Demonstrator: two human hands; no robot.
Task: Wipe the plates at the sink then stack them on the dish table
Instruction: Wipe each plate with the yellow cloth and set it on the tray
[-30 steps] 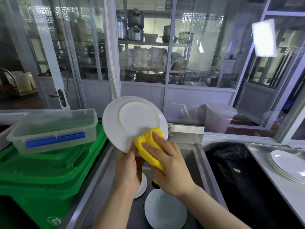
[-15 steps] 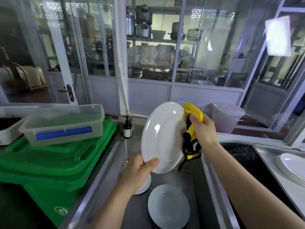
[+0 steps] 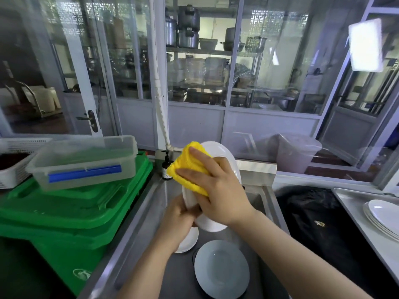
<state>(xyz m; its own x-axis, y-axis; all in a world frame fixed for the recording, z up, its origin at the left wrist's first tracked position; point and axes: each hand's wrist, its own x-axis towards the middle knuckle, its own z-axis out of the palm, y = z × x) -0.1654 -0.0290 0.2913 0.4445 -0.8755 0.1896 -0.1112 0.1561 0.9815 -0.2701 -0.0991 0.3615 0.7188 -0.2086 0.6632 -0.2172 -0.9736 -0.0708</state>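
Plate (image 3: 218, 223) over sink (image 3: 146, 212), green bin (image 3: 71, 216) left, stacked plates (image 3: 382, 216) right

No legible text or labels

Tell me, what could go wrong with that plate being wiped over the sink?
The plate is held only at its lower edge by the left hand while the right hand presses the yellow cloth against it, so it might slip. If it fell, it would likely strike the plates in the sink below and chip. The soap bottle close behind could get knocked.
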